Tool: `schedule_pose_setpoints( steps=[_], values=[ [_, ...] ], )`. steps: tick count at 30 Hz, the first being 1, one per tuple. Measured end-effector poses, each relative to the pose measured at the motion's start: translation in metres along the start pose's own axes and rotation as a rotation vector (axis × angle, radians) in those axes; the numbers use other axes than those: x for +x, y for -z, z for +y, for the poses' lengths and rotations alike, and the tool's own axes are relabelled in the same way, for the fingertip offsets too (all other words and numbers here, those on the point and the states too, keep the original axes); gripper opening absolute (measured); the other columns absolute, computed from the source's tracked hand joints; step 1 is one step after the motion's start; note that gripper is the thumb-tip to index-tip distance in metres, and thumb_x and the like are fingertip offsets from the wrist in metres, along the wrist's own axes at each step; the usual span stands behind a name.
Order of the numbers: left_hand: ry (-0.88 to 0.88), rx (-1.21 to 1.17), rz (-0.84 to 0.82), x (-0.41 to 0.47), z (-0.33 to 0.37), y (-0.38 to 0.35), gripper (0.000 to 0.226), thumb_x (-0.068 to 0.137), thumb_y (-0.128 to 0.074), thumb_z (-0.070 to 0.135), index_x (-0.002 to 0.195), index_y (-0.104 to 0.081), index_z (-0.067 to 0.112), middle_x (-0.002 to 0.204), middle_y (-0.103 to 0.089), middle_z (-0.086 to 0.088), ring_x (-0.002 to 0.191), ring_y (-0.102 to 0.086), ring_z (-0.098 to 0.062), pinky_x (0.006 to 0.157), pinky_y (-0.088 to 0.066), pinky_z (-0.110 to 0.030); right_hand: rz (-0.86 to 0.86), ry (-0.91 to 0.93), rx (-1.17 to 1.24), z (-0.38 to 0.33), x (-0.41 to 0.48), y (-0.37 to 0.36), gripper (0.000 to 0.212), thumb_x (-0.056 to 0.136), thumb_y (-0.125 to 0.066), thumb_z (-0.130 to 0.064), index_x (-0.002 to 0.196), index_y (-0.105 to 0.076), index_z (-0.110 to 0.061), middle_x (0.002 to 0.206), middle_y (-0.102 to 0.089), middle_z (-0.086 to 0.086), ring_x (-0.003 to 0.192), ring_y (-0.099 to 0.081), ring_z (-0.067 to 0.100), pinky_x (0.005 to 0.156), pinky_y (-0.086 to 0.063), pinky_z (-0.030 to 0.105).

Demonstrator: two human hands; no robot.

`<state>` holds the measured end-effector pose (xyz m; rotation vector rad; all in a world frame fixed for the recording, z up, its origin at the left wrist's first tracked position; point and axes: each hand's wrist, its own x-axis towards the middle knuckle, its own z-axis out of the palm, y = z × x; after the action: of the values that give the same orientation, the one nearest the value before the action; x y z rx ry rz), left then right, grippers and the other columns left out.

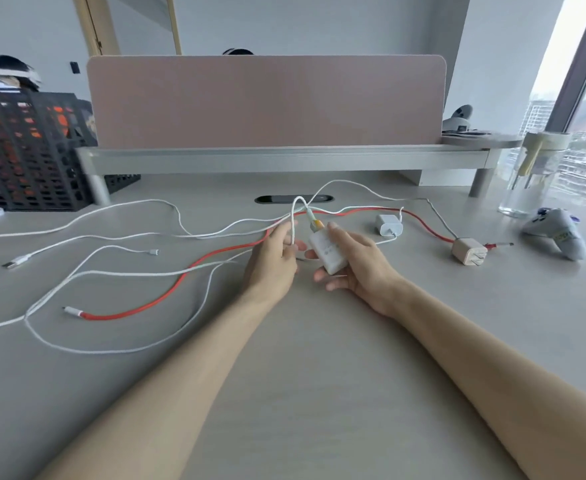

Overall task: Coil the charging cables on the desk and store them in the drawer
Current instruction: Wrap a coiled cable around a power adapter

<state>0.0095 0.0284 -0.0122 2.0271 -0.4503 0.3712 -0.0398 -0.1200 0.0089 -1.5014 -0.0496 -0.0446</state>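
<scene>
My right hand point(357, 263) grips a white charger brick point(328, 251) just above the grey desk point(319, 341). A pale cable with a yellow plug point(316, 224) enters the brick's top and loops upward. My left hand point(272, 259) pinches that white cable point(293, 230) beside the brick. Several white cables point(118, 271) lie tangled across the desk's left half. A red cable point(167, 294) runs from the left front to the right, behind my hands. A small white charger point(388, 225) and a beige charger point(468, 251) rest on the right.
A black perforated crate point(25, 150) stands at the back left. A grey monitor shelf point(284, 159) with a pink divider point(267, 102) spans the back. On the right are a glass jar point(534, 174) and a game controller point(558, 232). Another person's head point(6, 72) shows behind the crate.
</scene>
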Motion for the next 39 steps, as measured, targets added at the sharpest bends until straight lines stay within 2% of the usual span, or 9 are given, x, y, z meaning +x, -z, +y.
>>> schedule_pose_setpoints(
  steps=[6, 12, 16, 20, 23, 26, 31, 36, 39],
  values=[
    [-0.223, 0.277, -0.018, -0.007, 0.011, -0.005, 0.049, 0.094, -0.027, 0.031, 0.142, -0.035, 0.031, 0.121, -0.063, -0.005, 0.108, -0.059, -0.031, 0.086, -0.049, -0.045, 0.089, 0.093, -0.176, 0.006, 0.002, 0.002, 0.042, 0.100, -0.047, -0.045, 0.107, -0.062, -0.007, 0.097, -0.075, 0.009, 0.067, -0.065, 0.019, 0.057, -0.051, 0.029],
    [-0.257, 0.372, -0.005, -0.015, 0.025, -0.006, 0.032, 0.094, -0.023, 0.031, 0.112, -0.049, 0.026, 0.079, -0.065, -0.003, 0.080, -0.057, -0.037, 0.070, -0.050, -0.046, 0.465, 0.304, -0.566, -0.002, -0.002, 0.014, 0.050, 0.097, -0.036, -0.064, 0.092, -0.048, -0.016, 0.079, -0.064, -0.003, 0.074, -0.056, 0.018, 0.071, -0.044, 0.038],
    [-0.323, 0.393, -0.129, -0.025, 0.030, -0.015, 0.032, 0.097, -0.022, 0.036, 0.101, -0.050, 0.021, 0.074, -0.066, -0.002, 0.073, -0.057, -0.038, 0.068, -0.048, -0.045, 0.494, 0.290, -0.536, -0.003, -0.001, 0.017, 0.048, 0.097, -0.037, -0.063, 0.092, -0.048, -0.017, 0.071, -0.057, -0.006, 0.068, -0.054, 0.016, 0.068, -0.042, 0.036],
    [-0.482, 0.493, -0.060, -0.024, 0.031, -0.010, 0.034, 0.096, -0.024, 0.035, 0.092, -0.053, 0.019, 0.064, -0.065, -0.004, 0.065, -0.057, -0.037, 0.071, -0.045, -0.039, 0.431, 0.260, -0.302, -0.003, 0.006, 0.019, 0.066, 0.094, -0.041, -0.065, 0.093, -0.055, 0.000, 0.068, -0.065, 0.007, 0.054, -0.056, 0.017, 0.053, -0.044, 0.029],
    [-0.606, 0.560, 0.019, -0.025, 0.034, -0.004, 0.029, 0.096, -0.032, 0.032, 0.083, -0.055, 0.021, 0.056, -0.061, 0.000, 0.057, -0.051, -0.029, 0.071, -0.043, -0.034, 0.405, 0.220, -0.133, -0.005, 0.005, 0.018, 0.060, 0.098, -0.043, -0.054, 0.106, -0.055, 0.005, 0.087, -0.072, 0.014, 0.054, -0.058, 0.014, 0.045, -0.041, 0.023],
    [-0.648, 0.534, -0.023, -0.028, 0.038, -0.002, 0.026, 0.096, -0.035, 0.030, 0.088, -0.058, 0.019, 0.062, -0.061, -0.001, 0.061, -0.051, -0.031, 0.066, -0.044, -0.036, 0.393, 0.189, -0.079, -0.005, 0.003, 0.016, 0.059, 0.098, -0.041, -0.058, 0.113, -0.055, -0.002, 0.101, -0.073, 0.009, 0.064, -0.061, 0.013, 0.052, -0.045, 0.025],
    [-0.628, 0.539, -0.205, -0.034, 0.038, -0.003, 0.035, 0.094, -0.027, 0.029, 0.120, -0.050, 0.025, 0.086, -0.068, -0.001, 0.079, -0.061, -0.032, 0.064, -0.047, -0.038, 0.377, 0.195, -0.052, -0.007, 0.004, 0.015, 0.061, 0.099, -0.033, -0.059, 0.116, -0.052, -0.004, 0.106, -0.069, 0.014, 0.070, -0.069, 0.012, 0.061, -0.053, 0.034],
    [-0.608, 0.604, -0.212, -0.034, 0.042, -0.004, 0.019, 0.099, -0.034, 0.023, 0.105, -0.051, 0.018, 0.089, -0.067, -0.005, 0.083, -0.061, -0.035, 0.063, -0.046, -0.040, 0.385, 0.173, -0.037, -0.009, 0.008, 0.014, 0.065, 0.099, -0.031, -0.061, 0.121, -0.051, -0.004, 0.079, -0.070, -0.004, 0.094, -0.070, 0.027, 0.081, -0.053, 0.041],
    [-0.471, 0.564, -0.287, -0.033, 0.041, -0.003, 0.019, 0.101, -0.035, 0.028, 0.104, -0.050, 0.016, 0.095, -0.065, -0.007, 0.087, -0.058, -0.038, 0.068, -0.048, -0.044, 0.341, 0.144, 0.055, -0.012, 0.006, 0.014, 0.062, 0.101, -0.030, -0.056, 0.120, -0.055, -0.002, 0.082, -0.070, 0.000, 0.086, -0.068, 0.022, 0.075, -0.051, 0.034]
  ],
)
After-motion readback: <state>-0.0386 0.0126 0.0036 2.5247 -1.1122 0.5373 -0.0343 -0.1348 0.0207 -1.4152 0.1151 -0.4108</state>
